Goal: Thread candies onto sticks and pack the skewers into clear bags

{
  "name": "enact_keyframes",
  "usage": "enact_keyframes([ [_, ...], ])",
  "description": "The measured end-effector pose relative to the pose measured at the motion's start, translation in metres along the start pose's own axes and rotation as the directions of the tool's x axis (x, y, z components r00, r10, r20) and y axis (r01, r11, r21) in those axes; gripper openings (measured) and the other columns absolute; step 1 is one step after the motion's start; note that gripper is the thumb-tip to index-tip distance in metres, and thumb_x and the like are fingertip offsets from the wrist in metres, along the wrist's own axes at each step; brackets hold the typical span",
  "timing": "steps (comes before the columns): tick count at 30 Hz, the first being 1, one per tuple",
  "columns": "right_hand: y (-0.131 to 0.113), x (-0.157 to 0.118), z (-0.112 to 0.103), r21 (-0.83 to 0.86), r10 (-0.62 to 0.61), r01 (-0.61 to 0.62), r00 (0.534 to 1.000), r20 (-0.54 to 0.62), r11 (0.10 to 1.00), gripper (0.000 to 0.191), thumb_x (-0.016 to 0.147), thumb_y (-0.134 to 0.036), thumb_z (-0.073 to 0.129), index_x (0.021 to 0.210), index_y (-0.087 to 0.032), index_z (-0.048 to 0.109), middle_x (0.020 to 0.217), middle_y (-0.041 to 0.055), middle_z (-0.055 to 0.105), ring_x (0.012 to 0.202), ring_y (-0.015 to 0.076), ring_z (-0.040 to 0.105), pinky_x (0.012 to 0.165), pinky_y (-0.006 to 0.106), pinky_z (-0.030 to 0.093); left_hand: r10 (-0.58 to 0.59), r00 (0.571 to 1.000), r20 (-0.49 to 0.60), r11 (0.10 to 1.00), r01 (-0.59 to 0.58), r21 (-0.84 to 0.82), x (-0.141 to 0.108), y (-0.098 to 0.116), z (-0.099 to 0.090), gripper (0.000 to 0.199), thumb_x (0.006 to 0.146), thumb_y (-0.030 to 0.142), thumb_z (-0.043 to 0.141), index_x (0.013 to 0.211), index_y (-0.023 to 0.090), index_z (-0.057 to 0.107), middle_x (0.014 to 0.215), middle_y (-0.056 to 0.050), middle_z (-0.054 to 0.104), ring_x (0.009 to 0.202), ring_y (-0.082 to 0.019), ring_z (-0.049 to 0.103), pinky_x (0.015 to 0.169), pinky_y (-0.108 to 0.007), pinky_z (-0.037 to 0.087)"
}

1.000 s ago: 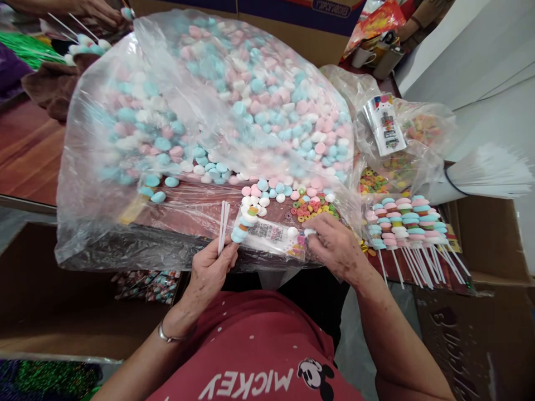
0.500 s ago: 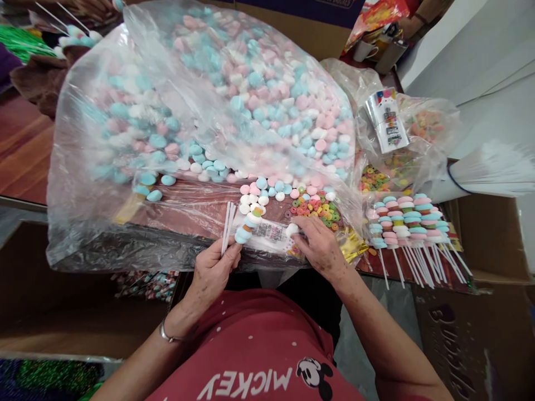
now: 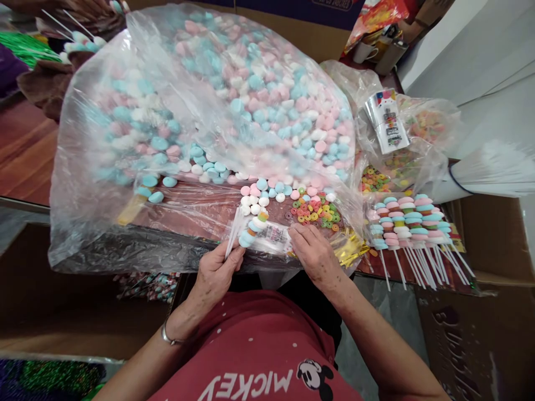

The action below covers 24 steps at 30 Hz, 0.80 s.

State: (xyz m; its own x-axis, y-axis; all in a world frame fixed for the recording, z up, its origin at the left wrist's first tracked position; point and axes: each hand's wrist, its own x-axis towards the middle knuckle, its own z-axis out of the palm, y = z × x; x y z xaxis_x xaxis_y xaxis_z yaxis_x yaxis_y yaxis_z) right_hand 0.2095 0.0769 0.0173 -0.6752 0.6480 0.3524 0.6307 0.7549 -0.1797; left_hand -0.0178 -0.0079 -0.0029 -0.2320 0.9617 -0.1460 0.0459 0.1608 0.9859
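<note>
My left hand is closed around a few thin white sticks and a candy skewer. Blue and white dome-shaped candies are threaded on this skewer with ring candies between them, a green-yellow one at its tip. To the right, my right hand has its fingers drawn together, palm down, over the edge of a printed clear wrapper. A white candy is pinched there, mostly hidden behind the fingers. Loose white candies and a pile of colourful ring candies lie just beyond my hands.
A large clear bag of pink, blue and white candies covers much of the table. Several finished candy skewers lie at right, beside gold ties, a wrapper stack and bundled white sticks. A person's hands show top left.
The skewer and sticks in my left hand have shifted slightly right and tilted. My right hand has turned more palm down, and its fingers now cover the white candy that was visible before.
</note>
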Motion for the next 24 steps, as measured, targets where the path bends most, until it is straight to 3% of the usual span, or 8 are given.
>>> enact_keyframes([
  [3, 0.000, 0.004, 0.002, 0.187, 0.131, -0.118, 0.989, -0.062, 0.975, 0.027, 0.094, -0.014, 0.045, 0.108, -0.018, 0.068, 0.106, 0.0129, 0.071, 0.100, 0.0234, 0.064, 0.094, 0.042, 0.053, 0.032, 0.999, 0.028, 0.998, -0.034, 0.057, 0.001, 0.001, 0.001, 0.033, 0.089, 0.039, 0.058, 0.063, 0.018, 0.056, 0.056, 0.003, 0.045, 0.052, -0.010, 0.039, 0.050, -0.023, 0.032],
  [5, 0.000, 0.012, 0.002, 0.432, 0.340, -0.267, 0.935, -0.101, 0.861, 0.020, 0.090, -0.019, 0.052, 0.100, -0.021, 0.070, 0.096, 0.0078, 0.072, 0.089, 0.0204, 0.065, 0.085, 0.037, 0.055, 0.057, 0.997, 0.059, 0.992, -0.063, 0.105, 0.002, 0.004, 0.003, 0.033, 0.088, 0.040, 0.057, 0.063, 0.018, 0.056, 0.055, 0.004, 0.044, 0.052, -0.010, 0.039, 0.050, -0.022, 0.032],
  [7, 0.000, 0.021, 0.000, 0.725, 0.585, -0.381, 0.810, -0.037, 0.574, 0.015, 0.083, -0.026, 0.062, 0.095, -0.022, 0.070, 0.088, 0.0029, 0.072, 0.077, 0.0168, 0.064, 0.071, 0.031, 0.055, 0.085, 0.991, 0.105, 0.982, -0.101, 0.159, 0.002, 0.009, 0.004, 0.033, 0.088, 0.039, 0.056, 0.063, 0.018, 0.056, 0.054, 0.004, 0.043, 0.051, -0.010, 0.037, 0.050, -0.022, 0.031],
  [9, -0.001, 0.030, -0.003, 0.904, 0.713, -0.374, 0.691, 0.123, 0.207, 0.019, 0.074, -0.029, 0.071, 0.091, -0.022, 0.070, 0.083, 0.0004, 0.071, 0.070, 0.0141, 0.062, 0.062, 0.026, 0.052, 0.109, 0.983, 0.147, 0.968, -0.138, 0.208, 0.002, 0.014, 0.006, 0.032, 0.088, 0.036, 0.054, 0.062, 0.018, 0.055, 0.053, 0.005, 0.042, 0.050, -0.010, 0.037, 0.050, -0.021, 0.031],
  [11, -0.004, 0.037, -0.005, 0.944, 0.723, -0.326, 0.639, 0.262, -0.054, 0.023, 0.066, -0.029, 0.077, 0.087, -0.021, 0.071, 0.081, 0.0000, 0.072, 0.069, 0.0132, 0.062, 0.060, 0.025, 0.050, 0.126, 0.978, 0.168, 0.958, -0.164, 0.236, 0.002, 0.018, 0.007, 0.031, 0.088, 0.033, 0.053, 0.061, 0.019, 0.054, 0.054, 0.005, 0.043, 0.051, -0.010, 0.038, 0.051, -0.021, 0.032],
  [13, -0.006, 0.041, -0.006, 0.930, 0.697, -0.309, 0.622, 0.356, -0.198, 0.026, 0.061, -0.028, 0.080, 0.085, -0.021, 0.072, 0.081, 0.0000, 0.072, 0.068, 0.0128, 0.062, 0.061, 0.025, 0.050, 0.129, 0.976, 0.175, 0.952, -0.171, 0.252, 0.003, 0.020, 0.008, 0.032, 0.088, 0.032, 0.053, 0.059, 0.019, 0.053, 0.054, 0.005, 0.044, 0.051, -0.010, 0.038, 0.052, -0.020, 0.033],
  [18, -0.009, 0.042, -0.002, 0.911, 0.665, -0.293, 0.623, 0.411, -0.289, 0.026, 0.060, -0.028, 0.083, 0.084, -0.021, 0.075, 0.083, 0.0008, 0.075, 0.072, 0.0133, 0.064, 0.063, 0.025, 0.052, 0.117, 0.975, 0.188, 0.946, -0.167, 0.277, 0.005, 0.020, 0.011, 0.033, 0.089, 0.032, 0.052, 0.058, 0.019, 0.050, 0.052, 0.005, 0.041, 0.049, -0.009, 0.036, 0.051, -0.020, 0.032],
  [24, -0.008, 0.035, 0.004, 0.942, 0.686, -0.322, 0.664, 0.297, -0.097, 0.026, 0.065, -0.030, 0.082, 0.091, -0.023, 0.079, 0.089, 0.0005, 0.077, 0.079, 0.0156, 0.068, 0.077, 0.031, 0.057, 0.107, 0.977, 0.187, 0.950, -0.155, 0.269, 0.005, 0.020, 0.009, 0.033, 0.088, 0.032, 0.052, 0.058, 0.019, 0.048, 0.053, 0.005, 0.040, 0.051, -0.009, 0.036, 0.051, -0.020, 0.031],
])
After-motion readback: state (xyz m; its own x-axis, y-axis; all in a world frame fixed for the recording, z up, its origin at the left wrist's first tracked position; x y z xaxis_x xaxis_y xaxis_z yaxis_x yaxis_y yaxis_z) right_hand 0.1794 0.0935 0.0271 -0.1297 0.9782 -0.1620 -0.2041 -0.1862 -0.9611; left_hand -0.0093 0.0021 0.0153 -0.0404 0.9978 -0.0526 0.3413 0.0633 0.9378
